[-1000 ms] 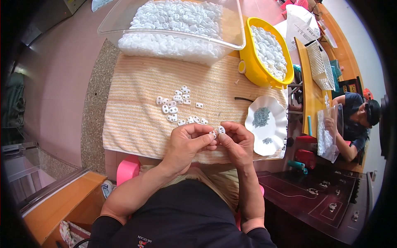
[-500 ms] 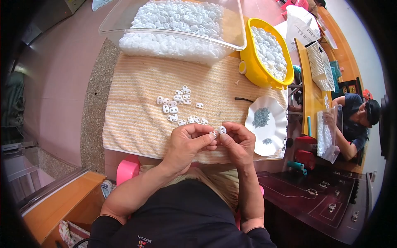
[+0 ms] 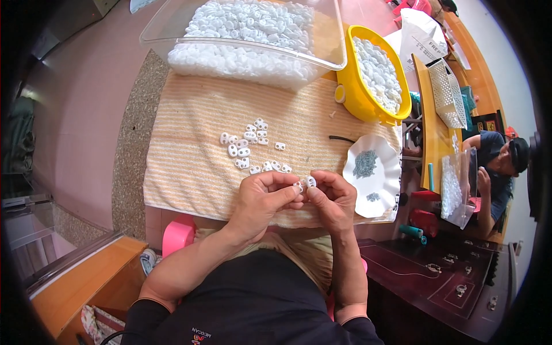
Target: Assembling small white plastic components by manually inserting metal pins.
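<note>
My left hand (image 3: 263,198) pinches a small white plastic piece (image 3: 298,186) between thumb and fingertips. Close beside it, my right hand (image 3: 332,198) grips a rounded white plastic piece with two holes (image 3: 311,181). The two pieces are side by side, almost touching; whether they join is too small to tell. Just beyond my hands, several loose white plastic pieces (image 3: 244,152) lie on a striped orange-and-white towel (image 3: 190,155). To the right of my right hand, a white wavy-edged plate (image 3: 384,163) holds a big and a little heap of small grey metal parts (image 3: 365,164).
A clear plastic bin (image 3: 244,43) full of white pieces stands at the far edge. Next to it is a yellow tub (image 3: 352,75), also filled. A short black strip (image 3: 342,138) lies near the plate. At right, another person (image 3: 494,167) sits by a clear box (image 3: 458,187) of white pieces.
My hands keep nearly the same hold and place. The view has shifted slightly. At right, the other person's hand has moved away from the clear box's contents.
</note>
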Available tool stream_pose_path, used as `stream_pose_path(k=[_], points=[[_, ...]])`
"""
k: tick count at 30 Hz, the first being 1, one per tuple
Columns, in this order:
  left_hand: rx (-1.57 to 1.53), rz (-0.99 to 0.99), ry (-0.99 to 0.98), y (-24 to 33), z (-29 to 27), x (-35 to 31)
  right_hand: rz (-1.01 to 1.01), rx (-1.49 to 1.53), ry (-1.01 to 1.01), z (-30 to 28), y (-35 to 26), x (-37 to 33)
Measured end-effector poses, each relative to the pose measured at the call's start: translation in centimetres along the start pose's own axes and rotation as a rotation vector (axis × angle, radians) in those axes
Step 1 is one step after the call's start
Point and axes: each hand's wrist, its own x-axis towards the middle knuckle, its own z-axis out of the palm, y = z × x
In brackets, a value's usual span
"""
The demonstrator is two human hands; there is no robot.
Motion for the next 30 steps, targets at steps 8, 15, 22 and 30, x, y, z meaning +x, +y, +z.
stream_pose_path(k=[8, 15, 22, 30], points=[[0.005, 0.004, 0.001, -0.07, 0.01, 0.03, -0.018, -0.038, -0.01, -0.01, 0.02, -0.03], [0.033, 0.018, 0.008, -0.08, 0.19, -0.01, -0.126, -0.153, -0.133, -0.52, 0.34, 0.03], [0.041, 0.043, -0.009, -0.22, 0.12, 0.01, -0.14, -0.147, -0.163, -0.63, 0.29, 0.05], [0.044, 0.041, -0.01, -0.19, 0.22, 0.02, -0.112, -0.112, -0.182, -0.57, 0.1, -0.04]])
